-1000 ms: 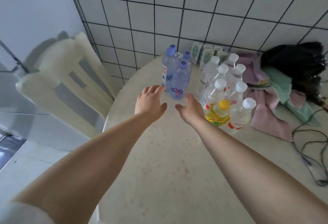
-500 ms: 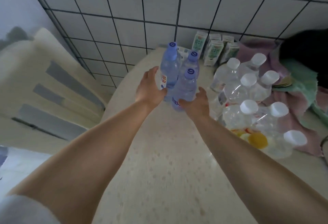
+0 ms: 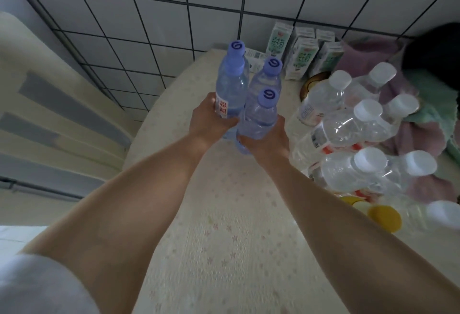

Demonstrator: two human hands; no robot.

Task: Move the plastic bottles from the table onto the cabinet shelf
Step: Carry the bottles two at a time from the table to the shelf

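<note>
Both arms reached forward over the table [image 3: 224,251], the left hand [image 3: 209,122] and right hand [image 3: 267,140] curled around opposite sides of three blue-capped bottles [image 3: 258,119] clustered upright between them. Just right of the right hand stood clear white-capped bottles [image 3: 348,129]; beyond the hands, milk cartons [image 3: 302,58] lined the tiled wall.

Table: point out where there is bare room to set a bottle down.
Bare tablecloth lies between the two forearms and along the rim toward the chair. The side by the white-capped bottles, milk cartons and cloths is crowded.
</note>
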